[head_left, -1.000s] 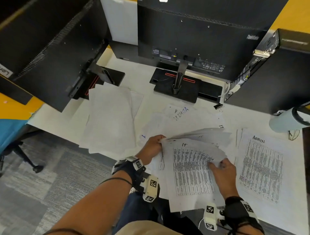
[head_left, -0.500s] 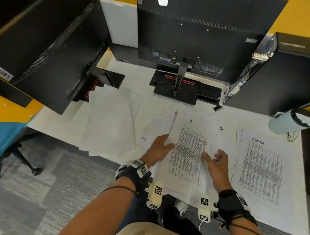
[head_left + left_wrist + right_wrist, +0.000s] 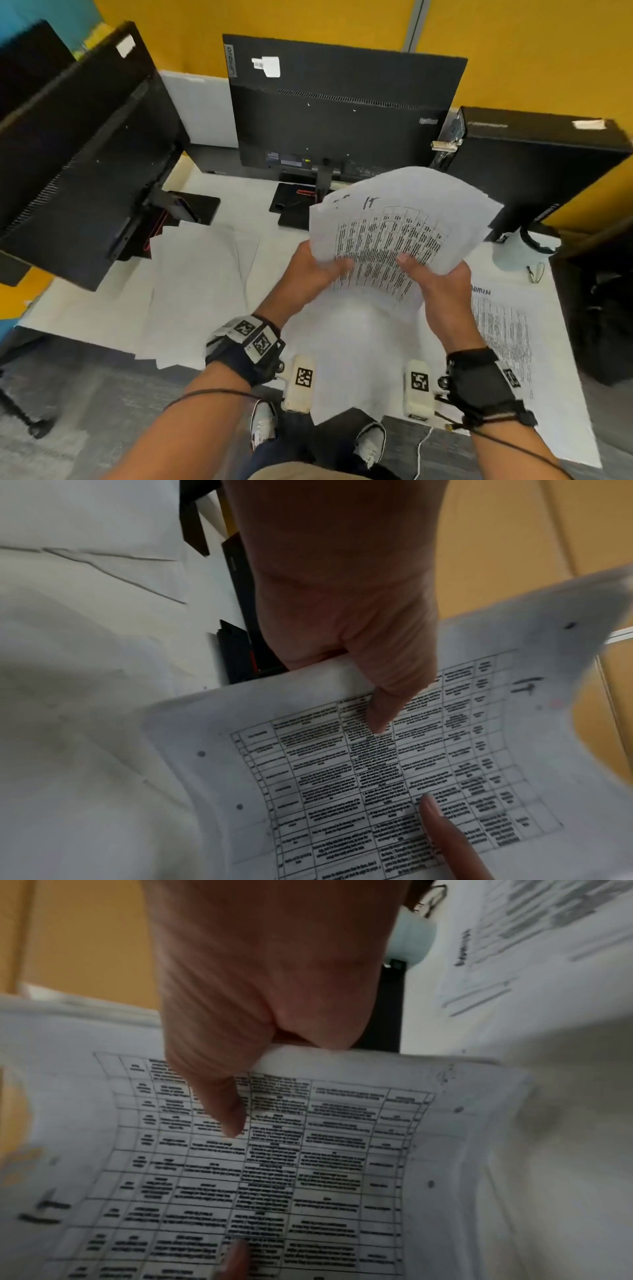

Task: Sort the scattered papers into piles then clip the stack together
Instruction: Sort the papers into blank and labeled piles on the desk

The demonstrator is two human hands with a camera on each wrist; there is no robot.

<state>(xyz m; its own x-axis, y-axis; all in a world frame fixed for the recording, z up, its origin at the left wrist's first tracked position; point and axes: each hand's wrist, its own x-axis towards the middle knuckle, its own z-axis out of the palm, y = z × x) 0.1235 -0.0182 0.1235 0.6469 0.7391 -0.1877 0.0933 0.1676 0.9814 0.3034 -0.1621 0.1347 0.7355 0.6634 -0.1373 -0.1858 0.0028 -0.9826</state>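
I hold a stack of printed sheets marked "IT" [image 3: 394, 236] up off the desk, bowed between both hands. My left hand [image 3: 318, 270] grips its left edge, thumb on the printed table [image 3: 380, 715]. My right hand [image 3: 435, 274] grips the right edge, thumb on top [image 3: 229, 1118]. A pile headed "ADMIN" [image 3: 503, 329] lies flat on the desk to the right. A loose spread of blank-looking sheets [image 3: 195, 291] lies on the left of the desk. No clip shows in any view.
Two black monitors [image 3: 342, 113] [image 3: 78, 154] stand at the back and left on their stands. A black computer case [image 3: 534, 164] is at the right, with a pale bottle [image 3: 520, 246] and glasses [image 3: 536, 272] beside it. The white desk [image 3: 85, 315] ends near my feet.
The IT sheets lay on the desk under my hands half a second ago; now both hands have lifted them up as one stack. My head has tilted up.
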